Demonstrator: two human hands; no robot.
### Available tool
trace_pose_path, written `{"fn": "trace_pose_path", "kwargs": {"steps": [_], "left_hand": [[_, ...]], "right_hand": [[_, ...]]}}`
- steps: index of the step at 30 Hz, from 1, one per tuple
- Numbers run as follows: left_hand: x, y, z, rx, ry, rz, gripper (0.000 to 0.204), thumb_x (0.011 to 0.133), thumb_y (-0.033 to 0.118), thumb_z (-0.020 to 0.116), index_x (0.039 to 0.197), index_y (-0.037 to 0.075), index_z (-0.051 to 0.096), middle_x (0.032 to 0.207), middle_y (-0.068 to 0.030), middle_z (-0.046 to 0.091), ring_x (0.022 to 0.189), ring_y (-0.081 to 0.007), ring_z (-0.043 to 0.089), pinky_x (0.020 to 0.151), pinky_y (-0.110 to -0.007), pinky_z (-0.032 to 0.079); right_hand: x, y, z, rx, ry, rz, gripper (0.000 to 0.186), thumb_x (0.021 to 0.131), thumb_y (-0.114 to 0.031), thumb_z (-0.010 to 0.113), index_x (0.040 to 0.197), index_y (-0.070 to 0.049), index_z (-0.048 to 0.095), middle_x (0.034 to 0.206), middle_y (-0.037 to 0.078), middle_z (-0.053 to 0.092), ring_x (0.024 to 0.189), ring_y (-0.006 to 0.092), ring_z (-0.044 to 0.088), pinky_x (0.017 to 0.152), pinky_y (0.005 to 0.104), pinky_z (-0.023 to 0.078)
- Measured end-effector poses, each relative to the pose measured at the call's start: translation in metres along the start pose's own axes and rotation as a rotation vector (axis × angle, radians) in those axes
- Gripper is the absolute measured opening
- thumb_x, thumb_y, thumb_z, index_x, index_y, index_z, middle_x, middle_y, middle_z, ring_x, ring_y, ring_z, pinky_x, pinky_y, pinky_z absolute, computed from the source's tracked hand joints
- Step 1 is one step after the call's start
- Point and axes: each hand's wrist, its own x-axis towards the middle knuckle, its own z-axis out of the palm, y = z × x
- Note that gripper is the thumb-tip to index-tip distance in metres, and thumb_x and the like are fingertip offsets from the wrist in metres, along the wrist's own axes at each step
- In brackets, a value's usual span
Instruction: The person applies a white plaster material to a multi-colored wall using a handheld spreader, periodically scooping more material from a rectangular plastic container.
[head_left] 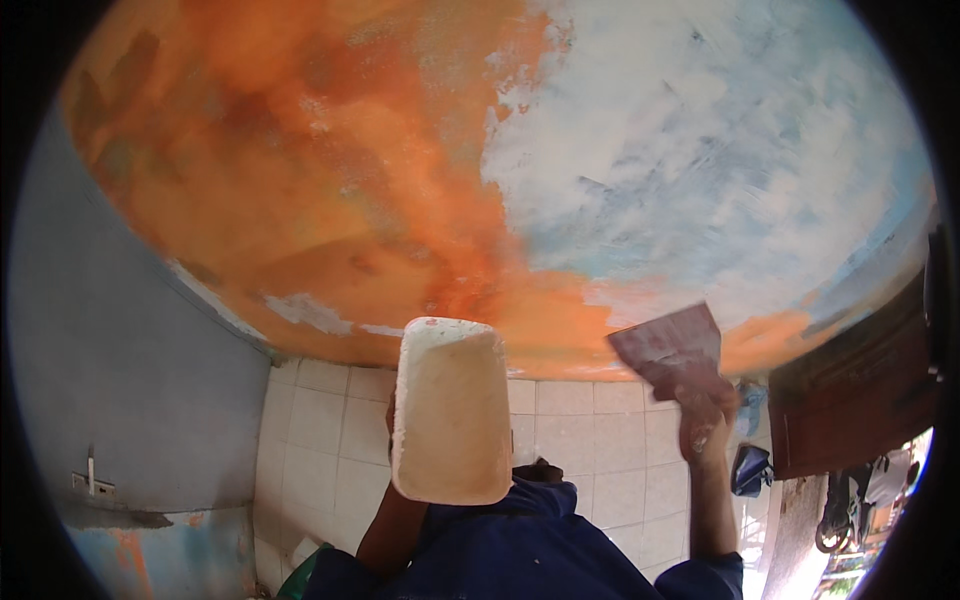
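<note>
In front of my chest is a rectangular off-white tub (455, 410) with a chipped, pasty rim. My left hand (391, 413) grips it from its left side and from beneath, so most of the fingers are hidden behind it. My right hand (706, 415), smeared with pale paste, is closed around a wide putty knife (670, 345), whose blade points up and left. The blade appears close to the lower part of the wall (400, 180); whether it touches, I cannot tell. Orange paint covers the wall's left side, and a patchy whitish-blue coat covers the right.
A grey wall (140, 330) with a socket (93, 486) stands at the left. Pale tiles (560, 415) cover the floor. To the right are a dark brown door (850, 380), a dark blue bag-like item (750, 470) and a motorcycle (845, 510) outside the bright doorway.
</note>
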Motion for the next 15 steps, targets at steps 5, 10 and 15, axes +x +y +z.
{"fn": "trace_pose_path", "kwargs": {"steps": [5,10,15], "left_hand": [[0.000,-0.005,0.005,0.049,0.033,0.038,0.053,0.095,0.037,0.046,0.135,0.005,0.042,0.127,-0.0135,0.053,0.111,-0.0263,0.055,0.095,-0.041,0.046],[-0.003,-0.009,0.011,0.089,0.052,0.062,0.051,0.096,0.035,0.045,0.135,0.004,0.042,0.127,-0.0139,0.054,0.110,-0.0255,0.056,0.094,-0.040,0.047],[-0.003,-0.006,0.020,0.112,0.067,0.104,0.049,0.096,0.033,0.044,0.135,0.003,0.042,0.126,-0.0143,0.054,0.108,-0.0248,0.057,0.093,-0.040,0.048]], "right_hand": [[-0.003,0.013,0.042,0.696,0.226,0.535,0.037,0.073,0.001,0.057,0.110,0.002,0.054,0.091,0.011,0.061,0.087,0.0224,0.060,0.072,0.0329,0.052],[-0.001,0.016,0.039,0.634,0.019,0.611,0.036,0.073,0.007,0.054,0.108,0.003,0.055,0.091,0.010,0.062,0.080,0.0206,0.061,0.073,0.0297,0.050],[0.034,-0.011,0.040,0.284,-0.106,0.454,0.039,0.071,0.011,0.055,0.109,0.005,0.057,0.090,0.010,0.065,0.075,0.0170,0.062,0.066,0.0252,0.049]]}}
